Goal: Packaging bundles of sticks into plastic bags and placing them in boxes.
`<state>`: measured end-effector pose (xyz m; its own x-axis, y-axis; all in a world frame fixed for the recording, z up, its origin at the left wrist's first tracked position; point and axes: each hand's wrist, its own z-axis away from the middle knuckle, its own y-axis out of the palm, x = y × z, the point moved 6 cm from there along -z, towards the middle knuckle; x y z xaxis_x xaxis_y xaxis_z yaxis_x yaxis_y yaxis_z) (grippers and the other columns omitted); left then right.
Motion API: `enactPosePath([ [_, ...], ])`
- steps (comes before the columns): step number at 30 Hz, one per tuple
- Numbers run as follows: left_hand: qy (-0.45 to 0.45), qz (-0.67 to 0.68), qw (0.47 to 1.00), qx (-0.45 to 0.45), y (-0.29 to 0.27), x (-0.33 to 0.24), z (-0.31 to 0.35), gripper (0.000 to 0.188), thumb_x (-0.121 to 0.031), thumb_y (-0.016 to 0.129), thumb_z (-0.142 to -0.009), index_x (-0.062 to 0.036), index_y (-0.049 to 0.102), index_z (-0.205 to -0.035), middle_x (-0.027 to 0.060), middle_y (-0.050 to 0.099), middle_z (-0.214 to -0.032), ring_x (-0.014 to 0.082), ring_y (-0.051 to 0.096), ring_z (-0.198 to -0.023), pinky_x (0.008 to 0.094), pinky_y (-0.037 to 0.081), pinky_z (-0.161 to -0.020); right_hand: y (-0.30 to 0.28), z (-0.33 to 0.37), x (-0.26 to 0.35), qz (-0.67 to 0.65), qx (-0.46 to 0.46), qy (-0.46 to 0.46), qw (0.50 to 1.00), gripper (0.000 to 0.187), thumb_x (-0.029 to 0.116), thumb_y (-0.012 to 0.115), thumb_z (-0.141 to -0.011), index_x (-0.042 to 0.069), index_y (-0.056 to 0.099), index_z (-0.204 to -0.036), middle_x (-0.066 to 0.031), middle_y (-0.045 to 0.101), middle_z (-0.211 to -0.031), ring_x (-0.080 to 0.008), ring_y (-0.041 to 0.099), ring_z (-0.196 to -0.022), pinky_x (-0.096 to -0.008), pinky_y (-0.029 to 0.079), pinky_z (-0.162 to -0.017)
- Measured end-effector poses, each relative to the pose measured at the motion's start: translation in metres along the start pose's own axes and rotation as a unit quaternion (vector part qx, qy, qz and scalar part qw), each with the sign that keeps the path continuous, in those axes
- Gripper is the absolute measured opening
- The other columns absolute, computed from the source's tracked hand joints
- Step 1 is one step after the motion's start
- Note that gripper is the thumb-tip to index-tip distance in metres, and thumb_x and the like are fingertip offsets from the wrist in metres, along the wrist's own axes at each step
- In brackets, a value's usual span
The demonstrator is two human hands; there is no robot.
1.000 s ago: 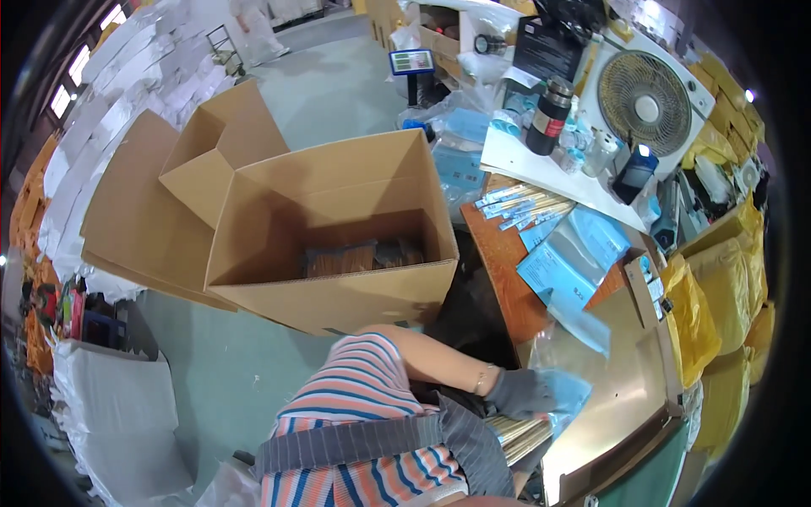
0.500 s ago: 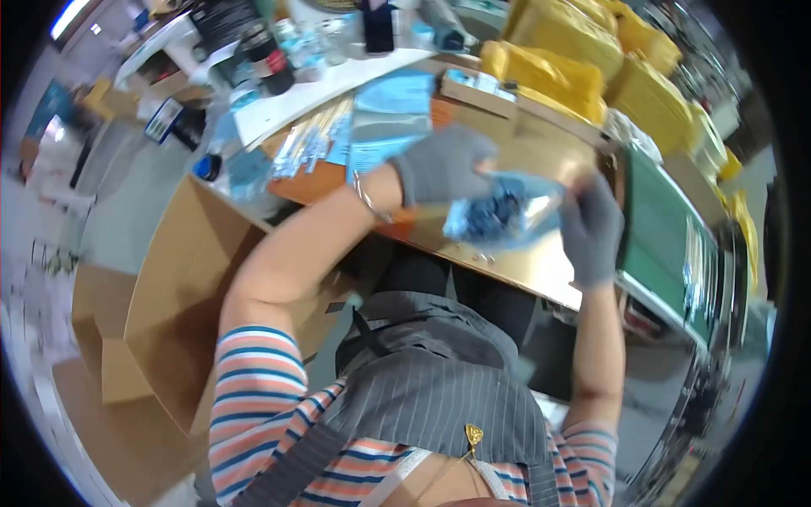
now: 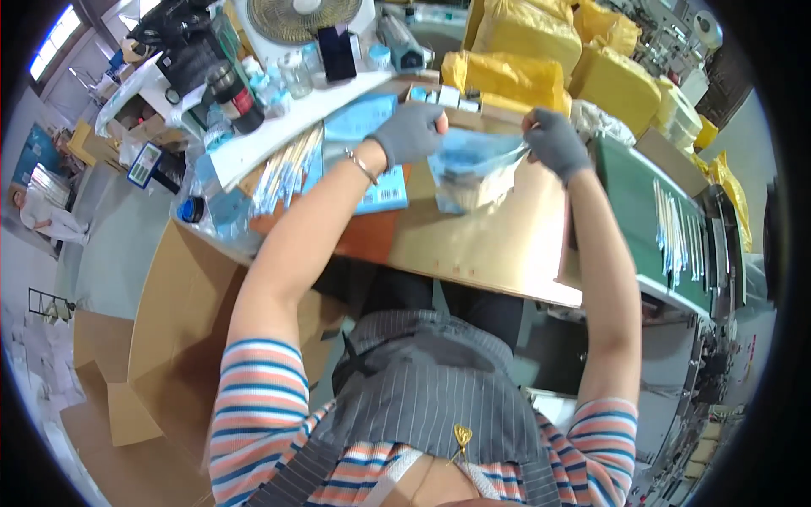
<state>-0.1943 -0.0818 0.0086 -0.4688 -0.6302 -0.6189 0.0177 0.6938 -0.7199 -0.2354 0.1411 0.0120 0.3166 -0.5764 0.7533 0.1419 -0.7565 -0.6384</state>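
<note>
A blue-and-clear plastic bag point(image 3: 477, 173) hangs over the worktable with pale contents bunched in its lower part. My left hand point(image 3: 409, 135), in a grey glove with bare fingertips, is closed at the bag's upper left corner. My right hand point(image 3: 557, 145), gloved the same way, pinches the upper right corner, and the bag's top edge is stretched between the two. Below my left forearm lie flat blue printed packets point(image 3: 382, 193). Beside them is a pile of slim wrapped sticks point(image 3: 287, 169).
A green conveyor belt point(image 3: 629, 194) with slim wrapped sticks point(image 3: 676, 232) runs at the right. Yellow wrapped bundles point(image 3: 515, 80) and a small box of items point(image 3: 443, 100) stand behind. A white shelf point(image 3: 253, 152) carries bottles and a phone point(image 3: 337, 52). An open carton point(image 3: 182, 313) sits left.
Both hands have moved up and away from me with the bag. It now hangs upright by its top edge, its contents lower down; before, it was tilted sideways and dark inside.
</note>
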Motion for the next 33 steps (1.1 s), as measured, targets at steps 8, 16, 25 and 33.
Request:
enactPosePath([
  [8, -0.281, 0.536, 0.794, -0.053, 0.019, 0.083, 0.030, 0.043, -0.049, 0.053, -0.087, -0.0075, 0.052, -0.078, 0.0024, 0.056, -0.072, 0.0156, 0.056, -0.066, 0.0364, 0.050, -0.070, -0.011, -0.004, -0.020, -0.145, -0.049, -0.036, 0.988, 0.006, 0.006, 0.053, -0.081, 0.004, 0.057, -0.081, -0.0001, 0.056, -0.072, -0.0067, 0.052, -0.061, -0.0218, 0.045, -0.056],
  [16, 0.002, 0.901, 0.431, 0.050, 0.143, -0.009, 0.096, 0.037, -0.026, 0.049, -0.094, -0.0062, 0.049, -0.125, 0.0115, 0.057, -0.120, 0.0209, 0.056, -0.110, 0.0370, 0.046, -0.096, 0.090, 0.131, 0.107, -0.003, 0.097, -0.395, 0.914, 0.005, 0.006, 0.054, -0.076, 0.005, 0.052, -0.081, -0.0118, 0.053, -0.074, -0.0352, 0.052, -0.073, -0.0532, 0.035, -0.101],
  [25, -0.113, 0.641, 0.696, -0.302, -0.107, -0.064, 0.273, 0.050, -0.026, 0.061, -0.080, 0.0042, 0.053, -0.119, 0.0165, 0.064, -0.107, 0.0224, 0.067, -0.087, 0.0327, 0.056, -0.075, 0.110, 0.194, 0.225, -0.036, 0.077, -0.572, 0.816, 0.031, 0.018, 0.064, -0.078, 0.012, 0.055, -0.107, -0.0067, 0.065, -0.092, -0.0302, 0.060, -0.099, -0.0609, 0.026, -0.105],
  [33, -0.391, 0.531, 0.639, -0.396, -0.121, -0.006, 0.525, 0.050, -0.025, 0.068, -0.079, 0.0014, 0.053, -0.118, 0.0125, 0.063, -0.106, 0.0217, 0.064, -0.093, 0.0347, 0.052, -0.086, 0.153, 0.141, 0.156, -0.021, 0.169, -0.400, 0.901, 0.033, 0.004, 0.058, -0.078, 0.001, 0.055, -0.111, -0.0138, 0.061, -0.094, -0.0328, 0.058, -0.090, -0.0478, 0.035, -0.101],
])
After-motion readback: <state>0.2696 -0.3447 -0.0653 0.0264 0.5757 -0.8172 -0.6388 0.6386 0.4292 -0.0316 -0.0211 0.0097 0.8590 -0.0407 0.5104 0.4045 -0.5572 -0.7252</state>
